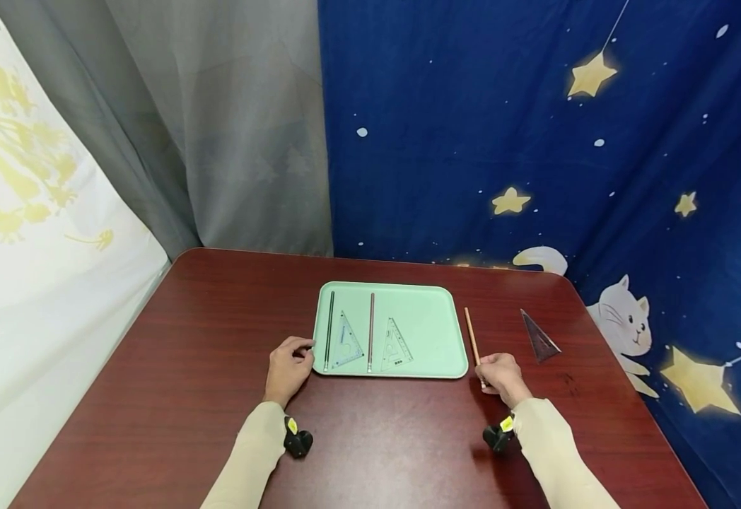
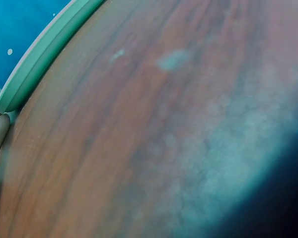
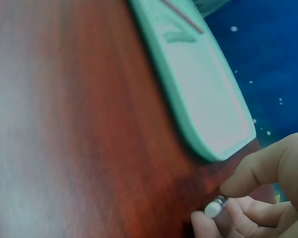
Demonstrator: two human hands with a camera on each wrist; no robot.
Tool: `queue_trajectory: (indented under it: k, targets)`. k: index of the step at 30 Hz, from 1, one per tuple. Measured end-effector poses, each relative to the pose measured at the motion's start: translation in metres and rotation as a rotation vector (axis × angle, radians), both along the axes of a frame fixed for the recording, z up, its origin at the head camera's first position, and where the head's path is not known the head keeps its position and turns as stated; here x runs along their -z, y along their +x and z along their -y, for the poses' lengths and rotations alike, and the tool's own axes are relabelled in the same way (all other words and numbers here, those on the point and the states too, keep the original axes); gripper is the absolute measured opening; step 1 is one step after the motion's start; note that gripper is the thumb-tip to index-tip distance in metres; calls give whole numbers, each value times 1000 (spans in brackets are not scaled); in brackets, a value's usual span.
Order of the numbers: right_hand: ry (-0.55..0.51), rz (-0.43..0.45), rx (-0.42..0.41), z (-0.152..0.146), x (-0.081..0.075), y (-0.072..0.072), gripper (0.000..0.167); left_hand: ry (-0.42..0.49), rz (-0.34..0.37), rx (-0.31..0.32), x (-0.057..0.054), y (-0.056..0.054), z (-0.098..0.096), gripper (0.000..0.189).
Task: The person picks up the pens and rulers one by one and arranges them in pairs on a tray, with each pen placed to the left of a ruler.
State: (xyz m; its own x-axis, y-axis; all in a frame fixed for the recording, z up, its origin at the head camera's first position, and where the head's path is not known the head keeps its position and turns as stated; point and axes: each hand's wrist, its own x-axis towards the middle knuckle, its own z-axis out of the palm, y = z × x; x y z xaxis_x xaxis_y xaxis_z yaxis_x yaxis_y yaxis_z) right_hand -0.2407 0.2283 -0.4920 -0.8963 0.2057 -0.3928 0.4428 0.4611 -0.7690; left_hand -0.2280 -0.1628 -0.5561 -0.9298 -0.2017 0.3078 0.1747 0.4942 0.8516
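A pale green tray [image 1: 437, 332] lies on the table. On it are a dark pencil [image 1: 329, 332], a clear set square with blue marks [image 1: 347, 345], a reddish pencil [image 1: 371, 332] and another clear set square [image 1: 396, 348]. My left hand [image 1: 289, 369] holds the tray's left rim near its front corner; the left wrist view shows only a fingertip there. To the right of the tray, my right hand [image 1: 500, 375] pinches a light wooden pencil [image 1: 471, 332] near its eraser end. In the right wrist view its white eraser [image 3: 213, 209] sticks out between thumb and fingers.
A dark see-through set square [image 1: 540, 338] lies on the table right of the wooden pencil. The reddish-brown table [image 1: 230, 304] has rounded far corners. Behind it hang a grey curtain [image 1: 256, 127] and a blue one with stars [image 1: 434, 141].
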Motion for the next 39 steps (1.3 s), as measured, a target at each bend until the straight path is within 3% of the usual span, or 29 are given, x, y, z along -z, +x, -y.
queue_trajectory:
  k: [4, 7, 28, 39]
  targets:
    - [-174, 44, 16, 1, -3, -1, 43, -9, 0, 1, 0, 0, 1, 18]
    - [-224, 49, 16, 2, -3, -2, 47, -14, -5, 3, 1, 0, 1, 18]
    - [-265, -8, -105, 44, -8, -15, 45, 2, 21, 15, 0, 0, 2, 19]
    - [-252, 5, -102, 65, -1, -17, 40, 10, 9, 19, 0, 0, 1, 18]
